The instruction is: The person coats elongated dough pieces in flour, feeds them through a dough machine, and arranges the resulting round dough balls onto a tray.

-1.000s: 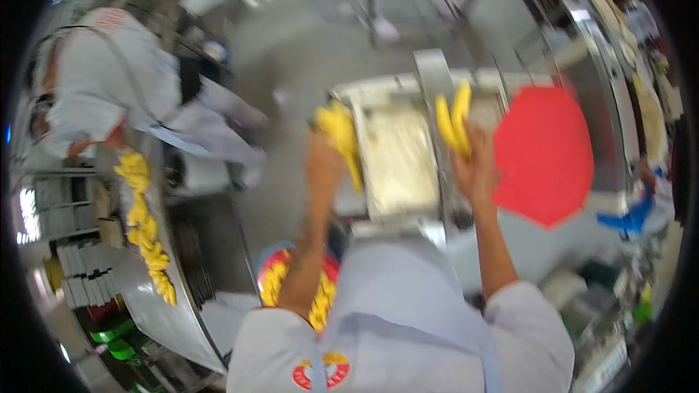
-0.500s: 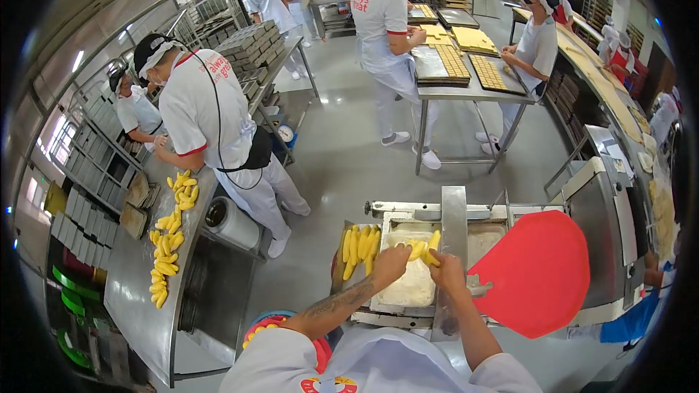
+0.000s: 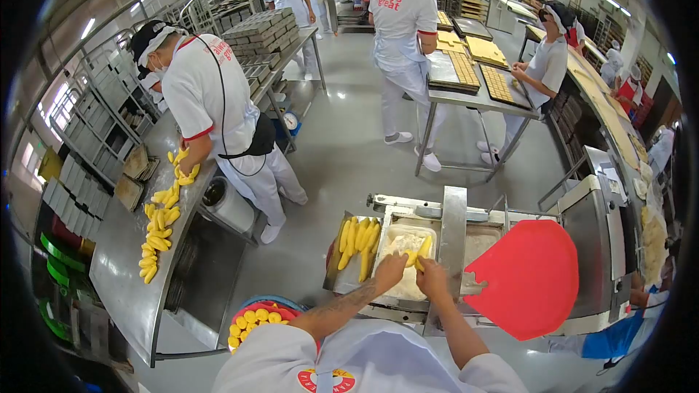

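My left hand (image 3: pixel 390 272) is closed round the end of a yellow, banana-shaped dough piece (image 3: pixel 411 256). Beside it, my right hand (image 3: pixel 435 279) grips a second such dough piece (image 3: pixel 424 247), which points up and away from me. The two pieces meet or overlap over a white tub (image 3: pixel 435 233) of pale, crumbly powder. Left of the tub, several long yellow dough pieces (image 3: pixel 357 236) lie side by side on a metal tray (image 3: pixel 333 274). My fingertips are partly hidden behind the dough and my knuckles.
A red plastic sheet (image 3: pixel 528 276) lies on the machine (image 3: pixel 593 247) at right. Yellow rounds (image 3: pixel 251 316) fill a tub by my left elbow. A co-worker (image 3: pixel 218 102) handles yellow pieces on the steel table (image 3: pixel 124 276). Other people stand at a tray table (image 3: pixel 466 100).
The view has shifted slightly, bringing the tub of yellow rounds into fuller sight. My hands still hold the dough pieces. The left co-worker's hands have come down onto the yellow pieces.
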Demonstrator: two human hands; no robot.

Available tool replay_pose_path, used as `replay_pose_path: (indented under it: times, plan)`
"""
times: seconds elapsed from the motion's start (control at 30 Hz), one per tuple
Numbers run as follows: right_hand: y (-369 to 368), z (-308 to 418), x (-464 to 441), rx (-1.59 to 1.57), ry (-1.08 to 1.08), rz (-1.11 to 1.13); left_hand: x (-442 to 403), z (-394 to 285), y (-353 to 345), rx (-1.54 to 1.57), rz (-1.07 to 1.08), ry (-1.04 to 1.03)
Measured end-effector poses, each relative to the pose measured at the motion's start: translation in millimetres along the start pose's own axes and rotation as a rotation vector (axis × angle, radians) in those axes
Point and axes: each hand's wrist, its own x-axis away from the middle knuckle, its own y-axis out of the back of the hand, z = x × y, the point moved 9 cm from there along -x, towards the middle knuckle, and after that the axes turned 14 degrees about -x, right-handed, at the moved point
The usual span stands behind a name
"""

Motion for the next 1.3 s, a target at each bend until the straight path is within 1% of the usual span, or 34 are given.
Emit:
replay_pose_path:
  times: [0.07,0.1,0.13,0.17,0.2,0.23,0.27,0.3,0.37,0.4,0.47,0.53,0.6,0.63,0.67,0.77,0.8,0.87,0.9,0.93,0.97,1.0,1.03,1.07,1.1,1.13,1.17,1.2,1.23,1.27,1.3]
  plan:
    - [-42,-32,13,0.212,-0.152,0.212,23,2,-69,-0.046,0.314,-0.053]
    - [-58,-41,16,0.218,-0.137,0.300,31,0,-93,-0.064,0.466,-0.078]
    - [-69,-53,14,0.228,-0.120,0.384,27,-8,-77,-0.117,0.468,-0.074]
    - [-78,-61,9,0.236,-0.102,0.466,13,3,-73,-0.047,0.385,-0.041]
    - [-66,-61,3,0.219,-0.097,0.382,5,18,-74,0.026,0.311,-0.006]
    - [-56,-72,4,-0.051,-0.237,0.338,6,31,-77,0.100,0.244,0.032]
    - [-34,-58,0,-0.319,-0.370,0.285,5,35,-21,0.398,0.636,0.231]
    - [-18,-44,1,-0.587,-0.499,0.227,4,54,-18,0.512,0.585,0.265]
    - [13,-20,4,-0.754,-0.505,0.105,10,83,40,0.651,0.345,0.285]
    - [22,-9,5,-0.836,-0.506,0.042,22,107,36,0.709,0.326,0.332]
    - [30,11,12,-0.853,-0.467,0.016,49,151,17,0.830,0.283,0.423]
    - [24,18,16,-0.872,-0.434,0.006,90,155,60,1.371,0.292,0.603]
    - [12,33,19,-0.874,-0.424,0.020,135,192,33,1.431,0.171,0.709]
    - [3,40,18,-0.877,-0.417,0.029,158,202,34,1.504,0.129,0.770]
    - [-10,40,19,-0.924,-0.453,0.030,179,210,43,1.577,0.087,0.834]
    - [-48,78,19,-0.908,-0.490,0.136,243,235,75,1.513,-0.121,1.137]
    - [-66,92,18,-0.924,-0.485,0.196,260,246,71,1.554,-0.205,1.140]
    - [-103,107,12,-0.839,-0.469,0.287,303,264,47,1.627,-0.408,1.197]
    - [-125,120,11,-0.798,-0.460,0.345,321,272,46,1.590,-0.500,1.254]
    - [-146,142,8,-0.756,-0.426,0.408,342,289,22,1.505,-0.559,1.300]
    - [-169,167,1,-0.725,-0.388,0.454,355,302,38,1.356,-0.540,1.358]
    - [-196,190,-5,-0.711,-0.337,0.530,356,312,65,1.400,-0.588,1.293]
    - [-224,216,-15,-0.734,-0.263,0.570,361,331,95,1.353,-0.748,1.229]
    - [-250,259,-26,-0.664,-0.156,0.645,368,351,127,1.283,-0.830,1.245]
    - [-279,299,-39,-0.687,-0.054,0.706,380,378,151,1.204,-0.892,1.320]
    - [-310,347,-53,-0.712,0.046,0.754,375,397,212,1.228,-0.956,1.237]
    - [-336,409,-68,-0.778,0.264,0.756,378,442,236,1.205,-1.031,1.157]
    - [-363,474,-78,-0.911,0.255,0.862,374,480,287,1.127,-1.142,1.025]
    - [-367,542,-81,-0.850,0.339,0.875,364,505,339,1.231,-1.236,0.904]
    - [-407,570,-106,-0.861,0.273,0.884,351,549,364,1.481,-1.157,0.652]
    - [-416,599,-114,-0.797,0.203,0.862,352,572,396,1.540,-1.185,0.671]
